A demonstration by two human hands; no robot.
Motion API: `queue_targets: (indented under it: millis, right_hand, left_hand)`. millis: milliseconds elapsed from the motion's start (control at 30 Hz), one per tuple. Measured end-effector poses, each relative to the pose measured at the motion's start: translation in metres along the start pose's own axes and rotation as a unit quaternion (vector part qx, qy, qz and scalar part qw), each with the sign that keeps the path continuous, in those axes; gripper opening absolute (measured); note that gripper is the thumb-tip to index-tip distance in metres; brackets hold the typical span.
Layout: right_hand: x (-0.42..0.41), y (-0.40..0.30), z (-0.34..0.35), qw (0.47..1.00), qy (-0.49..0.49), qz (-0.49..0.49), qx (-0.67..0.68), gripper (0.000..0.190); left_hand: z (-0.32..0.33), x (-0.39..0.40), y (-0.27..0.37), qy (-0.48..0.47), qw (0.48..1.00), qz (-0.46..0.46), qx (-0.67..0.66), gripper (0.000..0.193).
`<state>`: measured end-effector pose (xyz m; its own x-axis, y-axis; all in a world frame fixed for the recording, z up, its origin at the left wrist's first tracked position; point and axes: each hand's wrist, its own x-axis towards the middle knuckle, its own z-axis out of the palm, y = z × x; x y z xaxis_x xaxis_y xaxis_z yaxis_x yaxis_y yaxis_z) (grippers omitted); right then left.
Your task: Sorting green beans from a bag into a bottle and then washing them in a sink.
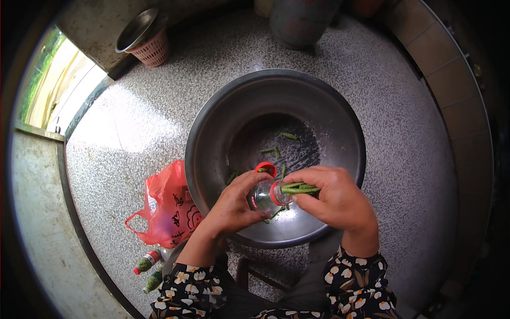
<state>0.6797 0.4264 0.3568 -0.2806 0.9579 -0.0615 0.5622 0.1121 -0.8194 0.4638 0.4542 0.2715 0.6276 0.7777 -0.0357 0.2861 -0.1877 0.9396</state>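
My left hand point(240, 201) is closed around a clear plastic bottle point(266, 196) with a red ring at its neck, held tilted over a large metal basin point(275, 99). Between the fingers and thumb of my right hand point(332, 195) is a small bundle of green bean pieces point(299, 188), whose ends are at the bottle's mouth. A red cap point(266, 168) with green bits in it is just above my left hand. Several loose bean pieces point(288, 136) lie on the basin's bottom. My hands partly hide the basin's lower part and the bottle's body.
Left of the basin, a red plastic bag point(165, 207) with writing rests on the speckled floor point(402, 131). Two bottles with green contents point(147, 261) lie below it. A pink basket point(150, 50) with a metal bowl point(139, 28) stands upper left; a dark bucket point(301, 22) stands beyond the basin.
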Motion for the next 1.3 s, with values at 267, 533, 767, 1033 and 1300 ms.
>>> queue_targets:
  millis: [267, 533, 767, 1033, 1300]
  right_hand:
    - [0.000, -0.011, -0.004, 0.996, -0.015, 0.085, 0.021, 0.020]
    - [0.002, -0.015, 0.005, 0.987, -0.024, 0.085, 0.136, 0.014]
    - [0.001, -0.013, 0.007, 0.975, -0.044, 0.085, 0.202, 0.015]
    - [-0.002, -0.016, 0.004, 0.953, -0.025, 0.102, 0.286, 0.024]
    - [-0.001, -0.017, 0.008, 0.976, 0.053, 0.016, 0.211, 0.027]
  left_hand:
    - [-0.003, 0.000, -0.001, 0.001, 1.000, 0.001, -0.021, 0.067]
    - [-0.002, -0.001, 0.000, -0.004, 1.000, -0.003, -0.009, 0.067]
    - [-0.003, -0.002, 0.002, -0.001, 1.000, 0.006, -0.014, 0.068]
    - [0.000, -0.002, -0.004, 0.001, 1.000, -0.002, -0.023, 0.070]
    - [-0.002, -0.004, -0.002, -0.003, 1.000, -0.007, -0.023, 0.071]
